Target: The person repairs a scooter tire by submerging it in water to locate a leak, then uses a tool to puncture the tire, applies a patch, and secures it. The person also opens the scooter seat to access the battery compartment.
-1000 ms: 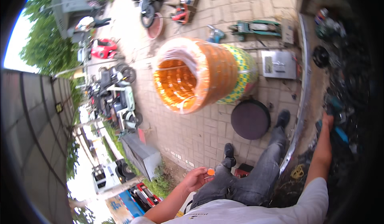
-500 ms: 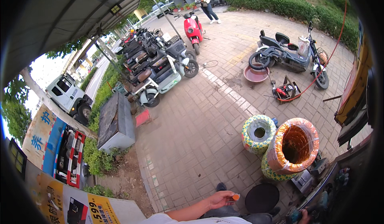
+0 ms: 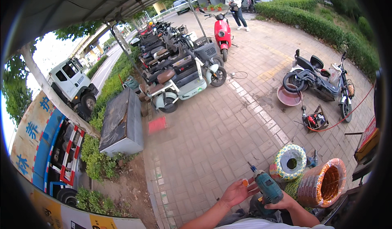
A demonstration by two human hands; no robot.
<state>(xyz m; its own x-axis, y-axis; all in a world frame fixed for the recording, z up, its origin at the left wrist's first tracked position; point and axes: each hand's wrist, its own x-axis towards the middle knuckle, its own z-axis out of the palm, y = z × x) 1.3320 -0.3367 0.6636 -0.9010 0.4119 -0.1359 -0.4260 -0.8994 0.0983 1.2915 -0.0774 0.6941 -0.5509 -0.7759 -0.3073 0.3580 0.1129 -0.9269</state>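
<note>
In my right hand (image 3: 282, 203) is a teal cordless drill (image 3: 269, 187), held upright-tilted with its thin bit pointing up and to the left. My left hand (image 3: 236, 193), just left of the drill, has its fingers closed around a small orange piece (image 3: 245, 183) whose kind is too small to make out. The two hands are close together above my lap. Right of them stand wrapped tyres: a stack in green, yellow and white wrapping (image 3: 289, 163) and an orange-wrapped stack (image 3: 322, 185).
A black electric scooter (image 3: 322, 80) stands at the right by a red basin (image 3: 289, 97) and an open tool box (image 3: 317, 119); a red hose (image 3: 351, 116) runs past. Rows of parked scooters (image 3: 179, 75), a red scooter (image 3: 222, 33) and a standing person (image 3: 234, 6) are farther off.
My right hand has come from the lower right edge with the drill in it. My left hand still has the orange piece. The whole view has shifted.
</note>
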